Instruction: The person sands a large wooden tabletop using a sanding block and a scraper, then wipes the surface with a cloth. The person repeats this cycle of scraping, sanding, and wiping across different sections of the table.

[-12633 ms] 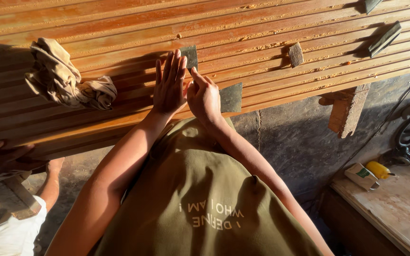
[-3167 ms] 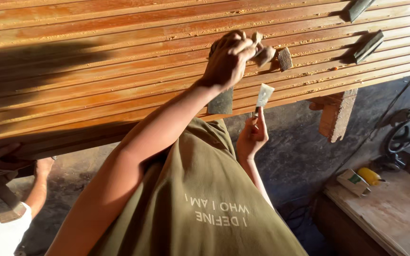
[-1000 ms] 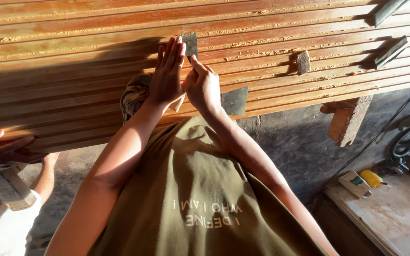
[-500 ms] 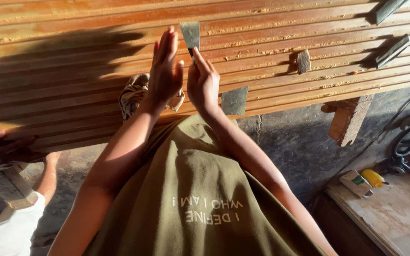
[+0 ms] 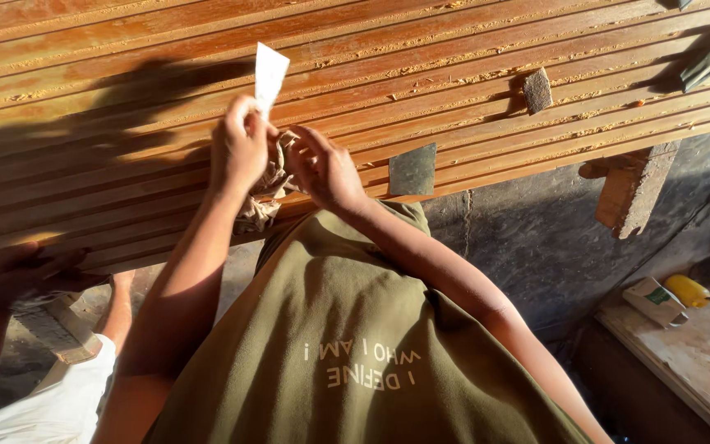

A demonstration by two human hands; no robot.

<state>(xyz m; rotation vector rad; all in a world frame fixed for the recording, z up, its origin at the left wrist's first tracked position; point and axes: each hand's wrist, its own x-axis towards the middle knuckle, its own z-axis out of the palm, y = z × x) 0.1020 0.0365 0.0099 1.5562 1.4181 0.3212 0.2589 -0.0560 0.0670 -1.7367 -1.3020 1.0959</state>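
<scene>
I see the left hand [image 5: 240, 152] pinching a thin metal scraper blade [image 5: 270, 76] in the upper middle of the frame. The right hand [image 5: 326, 168] grips a crumpled rag [image 5: 269, 193] just below it. I think the blade is partly wiped, and wood shavings on the grooved wooden planks [image 5: 454, 57] are left to clear.

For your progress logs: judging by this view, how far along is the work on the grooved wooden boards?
Done: shavings lie in the grooves of the grooved boards, so scraping has gone on there. In hand: the left hand lifts a flat metal scraper off the wood; the right hand touches a crumpled rag. Left: shavings are not cleared; a second scraper lies unused.
</scene>
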